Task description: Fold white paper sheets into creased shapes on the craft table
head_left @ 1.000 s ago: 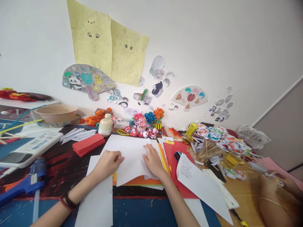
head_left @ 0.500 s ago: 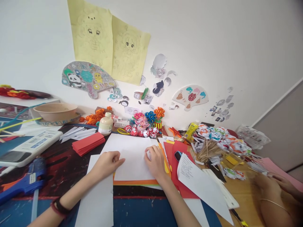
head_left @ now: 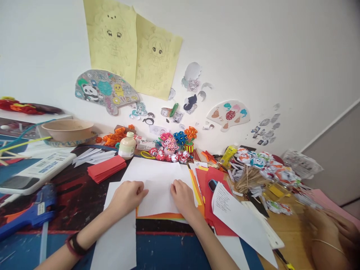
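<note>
A white sheet of paper (head_left: 158,197) lies between my two hands, over a stack of white and coloured sheets. My left hand (head_left: 129,197) is closed, thumb and fingers pinching at the sheet's left edge. On the sheet's right side, my right hand (head_left: 182,195) has its fingertips pressed together on the paper. Orange paper (head_left: 165,216) shows beneath the sheet's near edge. Another white sheet (head_left: 115,240) lies under my left forearm. Red paper (head_left: 209,198) and a white page with handwriting (head_left: 239,219) sit to the right of my right hand.
On the left are a blue glue gun (head_left: 42,210), a white power strip (head_left: 36,174), a red paper stack (head_left: 107,168) and a beige bowl (head_left: 69,131). A glue bottle (head_left: 126,147) stands behind. Wooden sticks (head_left: 249,179) lie right. Another person's hands (head_left: 327,223) are at far right.
My right hand's fingers have come down and closed on the sheet's right side. My left hand stays at the left edge. The view has shifted slightly.
</note>
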Available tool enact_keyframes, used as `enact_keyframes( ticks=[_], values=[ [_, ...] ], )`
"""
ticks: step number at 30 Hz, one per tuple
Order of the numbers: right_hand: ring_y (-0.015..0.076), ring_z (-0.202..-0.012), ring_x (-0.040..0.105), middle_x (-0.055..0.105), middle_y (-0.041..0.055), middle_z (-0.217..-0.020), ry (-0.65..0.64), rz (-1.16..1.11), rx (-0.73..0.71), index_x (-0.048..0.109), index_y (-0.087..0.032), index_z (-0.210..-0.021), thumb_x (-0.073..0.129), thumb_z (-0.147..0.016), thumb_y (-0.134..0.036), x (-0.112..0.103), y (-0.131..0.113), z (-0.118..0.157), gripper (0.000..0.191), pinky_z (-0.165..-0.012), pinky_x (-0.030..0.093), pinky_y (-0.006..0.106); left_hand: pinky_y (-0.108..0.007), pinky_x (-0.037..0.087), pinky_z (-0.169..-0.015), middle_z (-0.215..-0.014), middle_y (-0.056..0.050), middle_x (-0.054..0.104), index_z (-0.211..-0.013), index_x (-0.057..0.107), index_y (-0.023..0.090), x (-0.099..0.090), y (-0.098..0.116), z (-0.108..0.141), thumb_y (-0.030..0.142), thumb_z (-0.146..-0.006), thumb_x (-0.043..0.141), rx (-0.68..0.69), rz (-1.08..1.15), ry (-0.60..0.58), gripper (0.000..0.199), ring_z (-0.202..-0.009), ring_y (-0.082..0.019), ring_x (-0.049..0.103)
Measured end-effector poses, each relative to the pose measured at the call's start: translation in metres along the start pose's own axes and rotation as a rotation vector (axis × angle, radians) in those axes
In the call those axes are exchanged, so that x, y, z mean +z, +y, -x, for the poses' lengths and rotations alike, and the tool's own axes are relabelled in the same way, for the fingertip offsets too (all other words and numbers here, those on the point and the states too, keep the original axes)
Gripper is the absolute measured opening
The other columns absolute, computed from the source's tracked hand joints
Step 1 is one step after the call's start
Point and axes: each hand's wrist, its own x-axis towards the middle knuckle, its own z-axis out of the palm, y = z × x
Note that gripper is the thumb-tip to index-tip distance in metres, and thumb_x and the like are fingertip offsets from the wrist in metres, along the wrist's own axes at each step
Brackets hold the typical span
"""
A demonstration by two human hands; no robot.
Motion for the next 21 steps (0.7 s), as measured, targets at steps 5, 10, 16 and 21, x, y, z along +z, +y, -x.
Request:
enact_keyframes(
  ticks=[5, 10, 16, 21],
  values=[
    [0.0143, -0.071, 0.055, 0.059, -0.0008, -0.075, 0.010, 0.007, -0.004, 0.049, -0.020, -0.075, 0.042, -0.093, -0.022, 0.0015, 0.0011, 0.0006, 0.019, -0.060, 0.025, 0.028, -0.026, 0.021, -0.052, -0.057, -0.001, 0.056, -0.056, 0.042, 0.020, 0.0011, -0.0002, -0.0003, 0.039, -0.080, 0.047, -0.006, 0.015, -0.010, 0.031, -0.058, -0.016, 0.049],
    [0.0143, -0.071, 0.055, 0.059, -0.0010, -0.075, 0.017, 0.008, 0.000, 0.050, -0.020, -0.075, 0.043, -0.092, -0.022, 0.0022, 0.0018, 0.0004, 0.018, -0.060, 0.025, 0.028, -0.026, 0.020, -0.052, -0.054, 0.000, 0.052, -0.054, 0.038, 0.020, 0.0032, -0.0021, -0.0016, 0.039, -0.080, 0.047, -0.004, 0.013, -0.012, 0.033, -0.055, -0.016, 0.045],
    [0.0142, -0.070, 0.055, 0.059, -0.0012, -0.074, 0.013, 0.007, -0.003, 0.049, -0.020, -0.075, 0.044, -0.092, -0.022, -0.0005, 0.0018, 0.0004, 0.018, -0.059, 0.025, 0.029, -0.026, 0.021, -0.053, -0.053, 0.001, 0.050, -0.053, 0.039, 0.020, 0.0043, -0.0039, -0.0015, 0.041, -0.080, 0.048, 0.013, 0.026, -0.019, 0.035, -0.053, -0.015, 0.042],
    [0.0142, -0.069, 0.054, 0.059, -0.0010, -0.074, 0.003, 0.008, 0.009, 0.049, -0.020, -0.074, 0.043, -0.092, -0.022, -0.0004, 0.0020, 0.0001, 0.019, -0.059, 0.025, 0.028, -0.025, 0.022, -0.052, -0.052, 0.002, 0.048, -0.053, 0.038, 0.020, 0.0052, -0.0054, -0.0027, 0.040, -0.079, 0.048, 0.009, 0.044, -0.024, 0.034, -0.053, -0.014, 0.042]
  ],
)
